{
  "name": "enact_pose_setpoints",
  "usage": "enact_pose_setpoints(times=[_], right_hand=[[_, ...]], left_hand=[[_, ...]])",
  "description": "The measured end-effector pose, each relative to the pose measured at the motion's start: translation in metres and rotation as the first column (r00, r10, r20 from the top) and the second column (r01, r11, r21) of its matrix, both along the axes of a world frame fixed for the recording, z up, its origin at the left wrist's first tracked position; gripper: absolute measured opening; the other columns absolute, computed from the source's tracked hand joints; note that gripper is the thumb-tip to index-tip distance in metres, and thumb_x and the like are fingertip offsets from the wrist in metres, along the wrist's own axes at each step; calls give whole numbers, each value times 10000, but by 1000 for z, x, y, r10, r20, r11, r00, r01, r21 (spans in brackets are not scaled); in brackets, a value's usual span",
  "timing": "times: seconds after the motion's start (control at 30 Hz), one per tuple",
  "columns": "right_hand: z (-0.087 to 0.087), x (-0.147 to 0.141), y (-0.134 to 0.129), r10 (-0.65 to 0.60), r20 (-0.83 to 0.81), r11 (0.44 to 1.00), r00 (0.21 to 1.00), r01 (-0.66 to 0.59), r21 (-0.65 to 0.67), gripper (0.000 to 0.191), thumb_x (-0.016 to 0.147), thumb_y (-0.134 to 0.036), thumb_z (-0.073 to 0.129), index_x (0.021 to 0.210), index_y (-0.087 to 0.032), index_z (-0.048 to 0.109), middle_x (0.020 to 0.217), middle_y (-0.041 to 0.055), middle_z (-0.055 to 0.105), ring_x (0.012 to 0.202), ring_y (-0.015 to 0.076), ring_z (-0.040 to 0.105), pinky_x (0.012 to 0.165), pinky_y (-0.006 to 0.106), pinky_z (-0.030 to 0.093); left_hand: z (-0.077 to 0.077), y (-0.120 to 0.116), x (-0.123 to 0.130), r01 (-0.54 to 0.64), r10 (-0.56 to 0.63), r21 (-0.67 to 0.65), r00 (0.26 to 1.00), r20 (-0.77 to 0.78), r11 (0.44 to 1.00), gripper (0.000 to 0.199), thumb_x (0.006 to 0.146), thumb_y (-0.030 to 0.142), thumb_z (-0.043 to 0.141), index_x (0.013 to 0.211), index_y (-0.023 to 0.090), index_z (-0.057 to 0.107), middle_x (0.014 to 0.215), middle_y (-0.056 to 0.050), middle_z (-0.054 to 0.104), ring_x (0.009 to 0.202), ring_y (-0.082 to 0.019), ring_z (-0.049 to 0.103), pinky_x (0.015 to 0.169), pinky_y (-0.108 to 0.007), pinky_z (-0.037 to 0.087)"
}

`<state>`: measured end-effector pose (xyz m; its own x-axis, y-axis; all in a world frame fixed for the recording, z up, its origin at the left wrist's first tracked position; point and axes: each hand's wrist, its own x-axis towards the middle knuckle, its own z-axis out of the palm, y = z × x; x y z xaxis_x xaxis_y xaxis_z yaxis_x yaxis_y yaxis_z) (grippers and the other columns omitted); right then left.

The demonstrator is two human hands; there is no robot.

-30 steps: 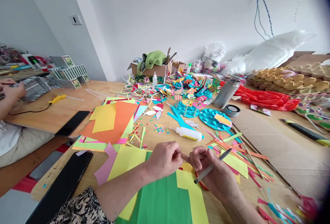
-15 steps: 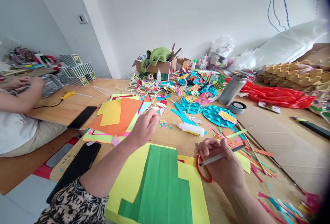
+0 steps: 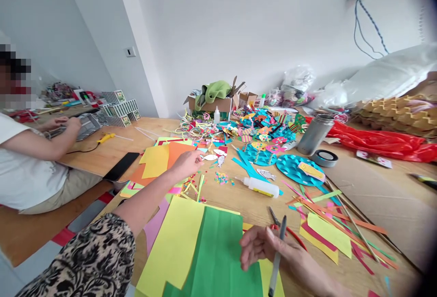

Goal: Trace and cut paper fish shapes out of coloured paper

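Pale walls [image 3: 239,23] rise behind a long wooden table [image 3: 239,200] crowded with paper craft pieces. At the far left sits another person [image 3: 30,169] in a white top, hands over a grey object. Brown cardboard [image 3: 375,197] covers part of the right side. Nearest the wearer, a green sheet [image 3: 221,251] lies over yellow paper [image 3: 174,238], with an orange sheet [image 3: 177,151] farther left. A metal flask [image 3: 313,137] stands tilted in view, near blue textured discs [image 3: 297,169].

The right hand [image 3: 264,248] is above the green sheet, holding a pen [image 3: 278,251] between thumb and hand, its other fingers loosely curled. The left hand [image 3: 187,165] reaches across the paper pile, fingers bent; whether they grip anything cannot be told. Scissors [image 3: 273,216] lie partly behind the right hand. A white glue bottle [image 3: 261,186] lies mid-table, and small paper fish [image 3: 210,157] sit just beside the left fingertips.
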<state>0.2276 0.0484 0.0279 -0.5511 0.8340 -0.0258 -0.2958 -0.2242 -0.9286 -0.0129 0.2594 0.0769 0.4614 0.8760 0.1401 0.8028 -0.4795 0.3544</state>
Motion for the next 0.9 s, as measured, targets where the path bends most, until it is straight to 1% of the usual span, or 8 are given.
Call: enact_pose_setpoints(times=[0.1, 0.23, 0.3, 0.4, 0.53, 0.6, 0.7, 0.9], right_hand=[[-3, 0, -1, 40, 29, 999, 999, -40, 6, 495, 952, -533, 377, 1035, -145, 674, 957, 151, 715, 884, 259, 680, 831, 435, 471], [-8, 0, 0, 20, 6, 1000, 1000, -20, 9, 499, 957, -527, 369, 1043, -137, 666, 923, 148, 709, 807, 232, 679, 731, 376, 490], [-9, 1, 2, -42, -18, 999, 999, 42, 4, 513, 957, -530, 360, 1045, -126, 665, 886, 142, 702, 749, 211, 665, 666, 332, 477], [-10, 5, 3, -143, -87, 990, 986, 141, -32, 532, 953, -538, 355, 1017, -116, 674, 813, 120, 689, 678, 173, 626, 630, 288, 451], [-14, 8, 5, -221, -149, 974, 964, 212, -78, 535, 957, -532, 346, 984, -114, 679, 748, 91, 666, 637, 143, 595, 616, 258, 434], [-17, 7, 5, -235, -155, 971, 960, 224, -81, 537, 954, -529, 359, 977, -99, 681, 717, 91, 659, 621, 141, 592, 595, 251, 425], [-18, 3, 5, -237, -141, 972, 961, 233, -40, 526, 943, -518, 402, 951, -76, 686, 690, 103, 661, 593, 145, 591, 578, 258, 432], [-8, 0, 5, -224, -73, 974, 972, 225, 6, 510, 931, -533, 436, 915, -86, 682, 668, 93, 660, 583, 144, 592, 575, 262, 444]], left_hand=[[-10, 19, 18, 26, -23, 27, 993, -118, 999, 221, 795, 220, 607, 999, 193, 687, 1016, -82, 702, 1005, -249, 630, 866, -315, 463], [-19, 39, 43, 75, -63, 37, 967, -248, 997, 166, 838, 210, 588, 954, 164, 698, 1017, -116, 683, 1050, -262, 604, 897, -343, 458], [-24, 49, 56, 104, -89, 34, 949, -302, 994, 181, 879, 240, 566, 992, 150, 675, 1058, -118, 658, 1064, -247, 590, 913, -370, 462], [-31, 65, 74, 142, -125, 18, 918, -375, 990, 295, 911, 329, 554, 1145, 153, 585, 1172, -103, 589, 1035, -219, 585, 882, -421, 496], [-34, 85, 94, 151, -145, -23, 881, -450, 988, 348, 905, 346, 567, 1197, 157, 550, 1205, -105, 562, 1021, -219, 587, 853, -415, 513], [-34, 93, 102, 147, -153, -50, 863, -481, 988, 349, 904, 346, 568, 1200, 160, 547, 1203, -101, 563, 1021, -219, 588, 851, -418, 514], [-34, 101, 111, 154, -178, -89, 837, -517, 984, 351, 907, 347, 563, 1206, 164, 542, 1202, -96, 564, 1017, -218, 589, 846, -424, 516], [-38, 112, 117, 218, -233, -94, 798, -556, 971, 340, 910, 346, 558, 1201, 170, 546, 1205, -95, 563, 1018, -216, 588, 850, -422, 514]])
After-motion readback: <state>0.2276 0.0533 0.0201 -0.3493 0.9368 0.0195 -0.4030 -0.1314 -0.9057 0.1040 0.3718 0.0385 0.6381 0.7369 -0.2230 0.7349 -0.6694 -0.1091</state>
